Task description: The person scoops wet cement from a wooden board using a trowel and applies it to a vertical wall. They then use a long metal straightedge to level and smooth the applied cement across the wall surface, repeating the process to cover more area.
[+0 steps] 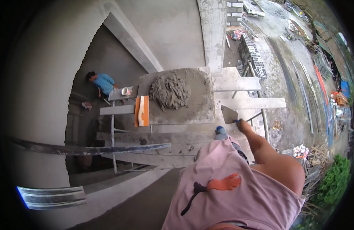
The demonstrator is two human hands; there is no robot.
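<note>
My right hand (244, 125) is closed around the blue handle of a pointed trowel (229, 114), whose grey blade is held over the scaffold planks. To the left of the trowel, a heap of wet grey mortar (170, 91) sits on a flat mortar board (202, 112). An orange plastering float (146, 112) with a pale handle lies at the board's left edge. My left hand is out of the picture.
Scaffold planks (242, 103) on metal poles (264, 122) end at the right, high above the ground. A white cup (126, 91) stands at the left. A long straightedge (104, 149) crosses the lower left. Below, a person in a blue shirt (104, 82) bends near the wall.
</note>
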